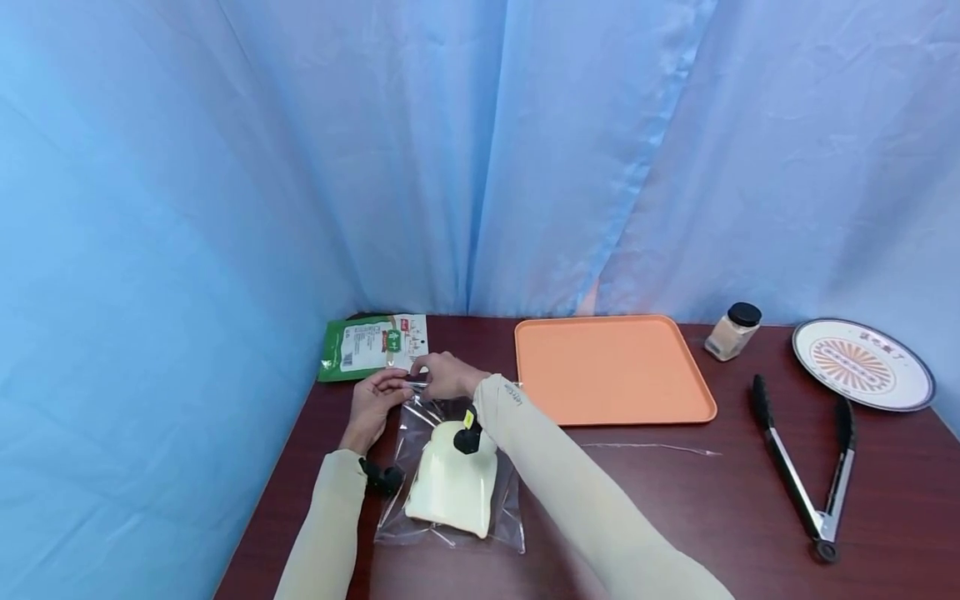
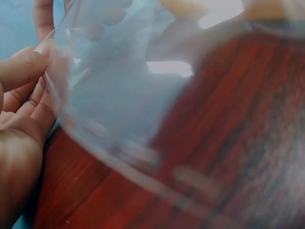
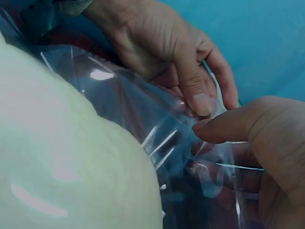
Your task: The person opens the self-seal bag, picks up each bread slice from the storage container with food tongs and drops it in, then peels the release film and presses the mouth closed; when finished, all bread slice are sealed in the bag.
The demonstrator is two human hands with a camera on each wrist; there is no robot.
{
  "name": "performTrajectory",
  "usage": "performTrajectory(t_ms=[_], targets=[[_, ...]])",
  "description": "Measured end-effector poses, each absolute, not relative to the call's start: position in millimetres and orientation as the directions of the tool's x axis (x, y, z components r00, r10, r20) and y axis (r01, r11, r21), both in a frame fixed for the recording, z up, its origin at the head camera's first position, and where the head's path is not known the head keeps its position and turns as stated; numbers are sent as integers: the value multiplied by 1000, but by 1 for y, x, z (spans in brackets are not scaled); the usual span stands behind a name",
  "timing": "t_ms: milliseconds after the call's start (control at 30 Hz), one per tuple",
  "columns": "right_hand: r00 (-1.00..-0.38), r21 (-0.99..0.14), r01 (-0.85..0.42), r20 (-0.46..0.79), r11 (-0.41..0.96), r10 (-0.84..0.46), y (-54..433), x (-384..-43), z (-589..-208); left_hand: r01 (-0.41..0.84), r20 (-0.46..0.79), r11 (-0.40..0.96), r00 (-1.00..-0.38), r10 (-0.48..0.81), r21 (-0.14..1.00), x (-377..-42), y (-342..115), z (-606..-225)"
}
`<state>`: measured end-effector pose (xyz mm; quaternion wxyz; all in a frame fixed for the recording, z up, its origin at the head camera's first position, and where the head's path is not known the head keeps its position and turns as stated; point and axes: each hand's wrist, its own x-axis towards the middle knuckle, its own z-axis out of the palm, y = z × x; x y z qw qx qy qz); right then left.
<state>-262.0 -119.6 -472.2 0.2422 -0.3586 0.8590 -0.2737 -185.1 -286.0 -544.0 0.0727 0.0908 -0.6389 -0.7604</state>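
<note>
A clear plastic bag (image 1: 510, 517) lies on the table around a cream-coloured thing shaped like a slice of bread (image 1: 453, 479). At the bag's far end, my left hand (image 1: 371, 404) pinches the film between thumb and fingers; the left wrist view shows that film edge at the thumb tip. Close beside it, my right hand (image 1: 447, 377) also pinches the bag's end. In the right wrist view the left hand (image 3: 167, 52) and right hand (image 3: 281, 148) nearly meet at the thumbs, with wrinkled film between them. Some right fingers show through the film.
Behind the hands lies a green and white packet (image 1: 375, 343). An orange tray (image 1: 615, 371) sits right of them, with a thin clear strip (image 1: 652, 446) in front. Farther right are a black-lidded jar (image 1: 731, 332), tongs (image 1: 802, 492) and a patterned plate (image 1: 862, 364). Blue curtains border the table.
</note>
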Motion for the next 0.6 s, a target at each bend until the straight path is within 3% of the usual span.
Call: performTrajectory(t_ms=[300, 600], targets=[[-628, -688, -458, -198, 563, -753, -125, -264, -481, -15, -54, -162, -970, -237, 987, -186, -285, -542], [-627, -657, -491, -191, 573, -755, -99, -278, -483, -13, -50, -154, -970, -238, 988, -187, -287, -545]])
